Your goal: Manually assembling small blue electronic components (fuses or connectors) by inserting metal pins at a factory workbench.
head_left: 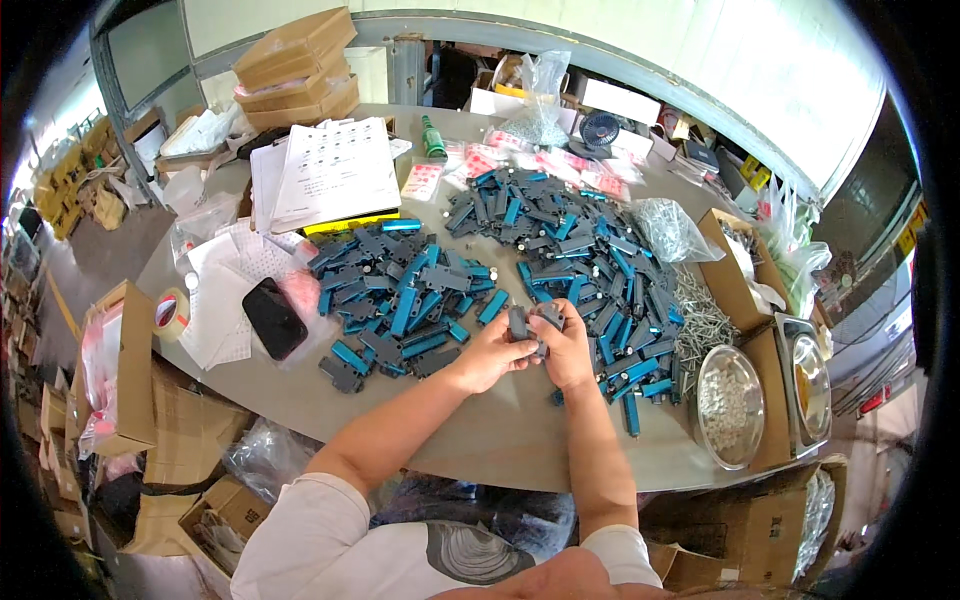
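Over the near middle of the table, my two hands meet. Closed fingers of my left hand (488, 356) grip a small dark grey plastic part (517, 322). Pressed up against it, my right hand (567, 350) is also closed on dark grey plastic; fingers hide whether this is the same part or a second one. Just beyond and to the right spreads a large pile of grey and blue plastic parts (625, 285), some with white tips. A smaller pile of the same parts (405, 300) lies to the left of my hands.
On the right are loose screws (708, 315) and a metal bowl of small white pieces (728, 410). A black phone (274, 318), a tape roll (171, 313) and printed sheets (335, 175) lie left. Farther back stand a green bottle (432, 138) and a small fan (599, 130).
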A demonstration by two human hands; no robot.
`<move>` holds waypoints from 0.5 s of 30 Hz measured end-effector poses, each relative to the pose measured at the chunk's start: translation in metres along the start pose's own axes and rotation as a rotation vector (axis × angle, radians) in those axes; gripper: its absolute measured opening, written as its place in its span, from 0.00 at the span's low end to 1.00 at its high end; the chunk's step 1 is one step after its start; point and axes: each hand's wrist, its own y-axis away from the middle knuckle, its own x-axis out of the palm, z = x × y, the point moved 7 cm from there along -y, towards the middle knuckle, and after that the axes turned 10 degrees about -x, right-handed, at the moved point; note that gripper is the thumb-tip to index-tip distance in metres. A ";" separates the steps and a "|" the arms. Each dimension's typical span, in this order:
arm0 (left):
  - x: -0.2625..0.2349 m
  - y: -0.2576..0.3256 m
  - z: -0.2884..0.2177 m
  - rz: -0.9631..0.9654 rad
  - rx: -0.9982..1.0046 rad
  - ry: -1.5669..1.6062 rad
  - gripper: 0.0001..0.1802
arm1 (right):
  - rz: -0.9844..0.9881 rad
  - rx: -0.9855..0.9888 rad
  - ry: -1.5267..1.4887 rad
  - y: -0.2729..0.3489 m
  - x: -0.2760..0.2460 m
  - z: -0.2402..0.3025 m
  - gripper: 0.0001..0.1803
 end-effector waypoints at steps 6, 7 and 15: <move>0.003 0.006 -0.014 0.071 0.063 0.186 0.21 | 0.262 0.256 -0.327 0.005 0.019 0.010 0.19; 0.005 0.005 -0.015 0.120 0.076 0.208 0.21 | 0.342 0.291 -0.318 0.005 0.018 0.006 0.23; 0.007 0.006 -0.019 0.114 0.135 0.098 0.20 | 0.389 0.211 -0.209 0.009 0.018 -0.009 0.12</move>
